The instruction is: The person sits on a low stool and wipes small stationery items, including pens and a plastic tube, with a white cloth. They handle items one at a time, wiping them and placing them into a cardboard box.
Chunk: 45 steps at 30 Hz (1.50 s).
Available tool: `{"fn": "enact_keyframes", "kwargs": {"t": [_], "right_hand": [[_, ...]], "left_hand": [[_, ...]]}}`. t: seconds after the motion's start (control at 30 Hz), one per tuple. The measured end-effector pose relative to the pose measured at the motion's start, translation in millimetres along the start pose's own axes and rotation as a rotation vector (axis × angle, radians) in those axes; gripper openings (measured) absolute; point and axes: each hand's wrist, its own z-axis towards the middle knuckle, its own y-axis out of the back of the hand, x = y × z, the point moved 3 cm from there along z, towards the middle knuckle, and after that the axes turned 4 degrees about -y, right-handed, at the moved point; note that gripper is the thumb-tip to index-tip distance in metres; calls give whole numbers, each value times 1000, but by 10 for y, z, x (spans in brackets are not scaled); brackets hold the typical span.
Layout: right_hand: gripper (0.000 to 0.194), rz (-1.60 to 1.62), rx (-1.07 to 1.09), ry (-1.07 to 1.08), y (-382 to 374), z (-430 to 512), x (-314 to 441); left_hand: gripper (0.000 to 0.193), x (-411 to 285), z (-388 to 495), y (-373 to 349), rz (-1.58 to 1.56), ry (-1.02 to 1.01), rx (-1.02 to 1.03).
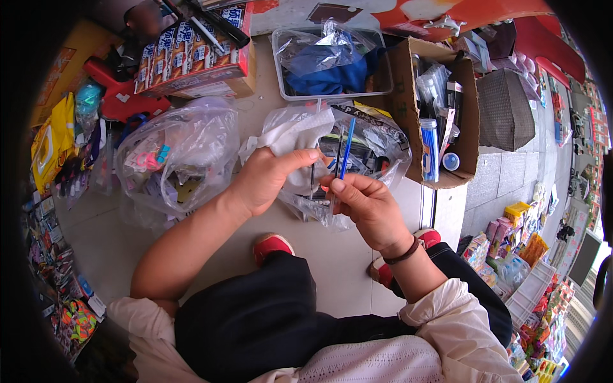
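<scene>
My left hand (261, 179) grips a crumpled white wipe or tissue (301, 131), with a slim stick-like pen or refill (312, 177) running through it under the thumb. Between the thumb and fingers of my right hand (371, 206), a blue pen refill or thin pen (348, 148) and a dark one (339, 151) stand nearly upright. The hands are close together, fingertips almost meeting. Below them lies an opened clear plastic bag (398, 136) of dark, slim items, partly hidden by the wipe and my hands.
A knotted clear bag (206, 124) with colourful clips sits left. Behind are a printed carton (201, 79) and a clear plastic bin (330, 97) with blue cloth. An open cardboard box (404, 103) of pen tubes stands right, near a grey fabric bin (505, 110). Goods crowd both sides.
</scene>
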Motion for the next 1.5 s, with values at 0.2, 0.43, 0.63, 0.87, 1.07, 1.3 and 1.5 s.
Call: {"fn": "enact_keyframes", "kwargs": {"t": [0.2,0.43,0.63,0.87,1.07,1.3,1.5], "right_hand": [[19,5,-39,88,-17,5,25],[23,-821,-285,750,-26,-132,378],[39,-1300,-246,1208,-81,-110,520],[42,-1354,-195,1225,-127,20,494],[30,-1148,-354,1099,-26,12,506],[28,-286,-153,195,48,25,338],[29,-515,-79,175,-56,48,208]], "left_hand": [[33,21,-1,-1,-57,-30,-38],[27,15,-10,17,-76,63,-19],[32,29,-49,-103,-21,94,141],[47,34,-55,-166,-51,58,211],[55,-7,-30,-130,-63,-17,150],[53,20,6,-94,-44,0,98],[53,97,17,-78,-76,50,80]]}}
